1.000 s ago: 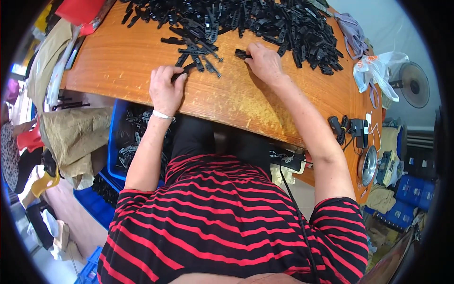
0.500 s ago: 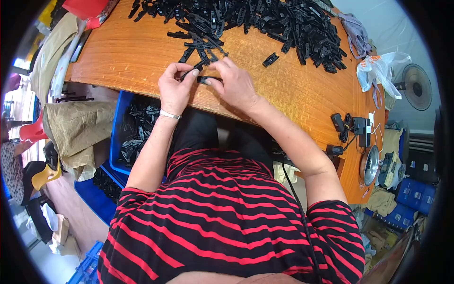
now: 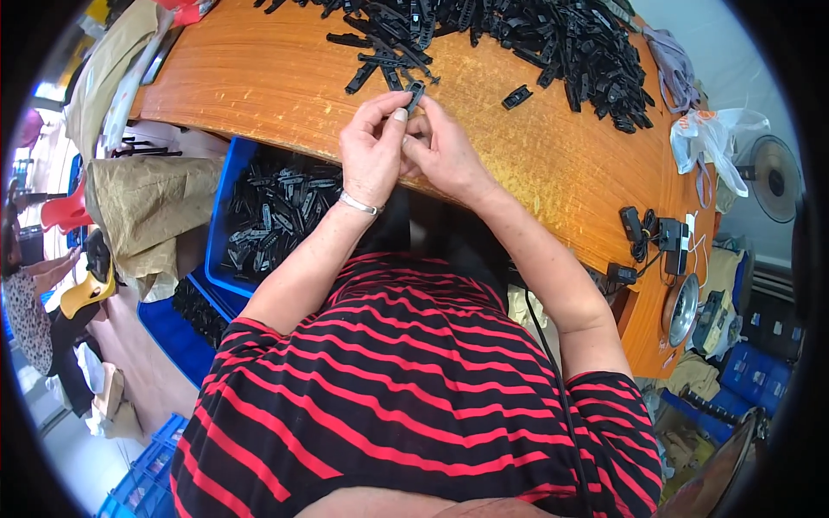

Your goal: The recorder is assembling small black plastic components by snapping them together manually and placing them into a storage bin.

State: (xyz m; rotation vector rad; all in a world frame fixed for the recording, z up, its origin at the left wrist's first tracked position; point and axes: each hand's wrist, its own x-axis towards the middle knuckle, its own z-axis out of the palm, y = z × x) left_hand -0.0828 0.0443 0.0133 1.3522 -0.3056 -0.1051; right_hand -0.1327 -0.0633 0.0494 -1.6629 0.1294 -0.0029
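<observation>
Both hands meet just over the near edge of the wooden table (image 3: 259, 95). My left hand (image 3: 373, 147), with a silver bracelet at its wrist, pinches a small, narrow black plastic piece (image 3: 415, 92) between thumb and fingertips. My right hand (image 3: 447, 157) is closed against the left one, its fingers bent at the lower end of the piece. Whatever its fingertips grip is hidden. Beyond the hands several loose black pieces (image 3: 380, 62) overlap, and a single black piece (image 3: 517, 97) lies apart to the right.
A large heap of black pieces (image 3: 596, 73) covers the far side. Below the table's left edge stands a blue bin (image 3: 216, 216) full of similar parts. To the right are black power adapters (image 3: 669, 246), a metal bowl (image 3: 682, 311), a plastic bag (image 3: 708, 142) and a fan (image 3: 771, 177).
My hands have come together, the left turning upward with a black piece at its fingertips and the right closing beside it. The whole view has shifted slightly, moving the table contents rightward.
</observation>
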